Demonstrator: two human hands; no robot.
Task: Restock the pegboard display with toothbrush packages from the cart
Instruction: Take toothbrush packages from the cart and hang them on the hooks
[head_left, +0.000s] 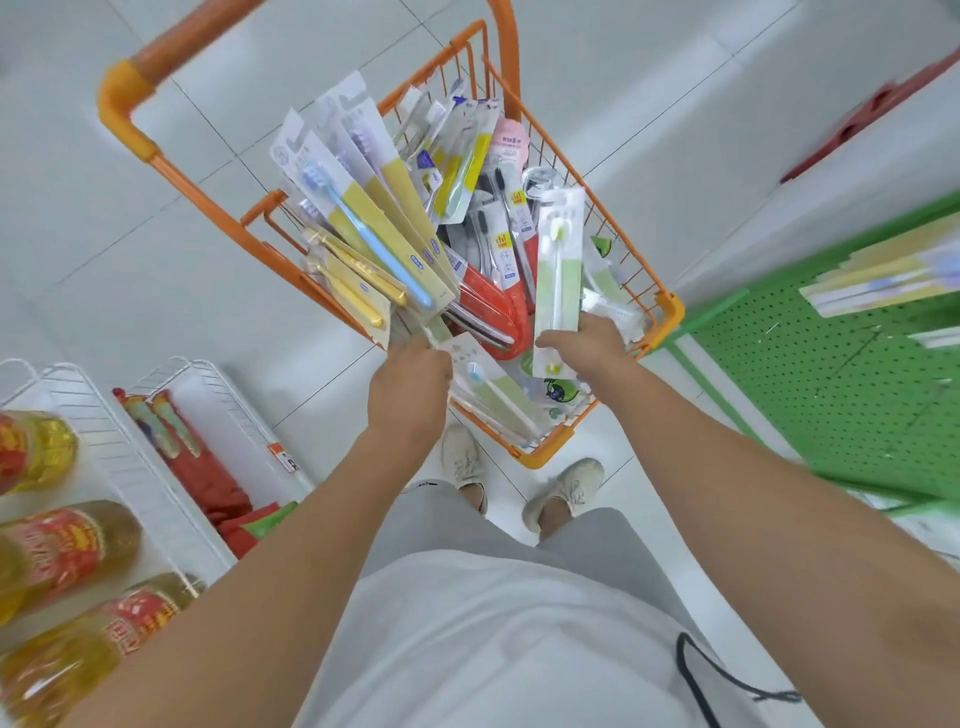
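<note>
Your orange cart (670, 306) is heaped with toothbrush packages, while the green pegboard (852, 384) to your right carries only a few, so most of the restocking looks left to do. Your left hand (410, 384) grips a fan of yellow packages (363, 208); your right hand (587, 343) pinches a green package (558, 260) upright over the cart.

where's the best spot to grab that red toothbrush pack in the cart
Probably its rounded lower end, coming from the near side. The red toothbrush pack lies slanted in the cart with that end bare between the left hand and right hand; other packs cover its upper part.
</note>
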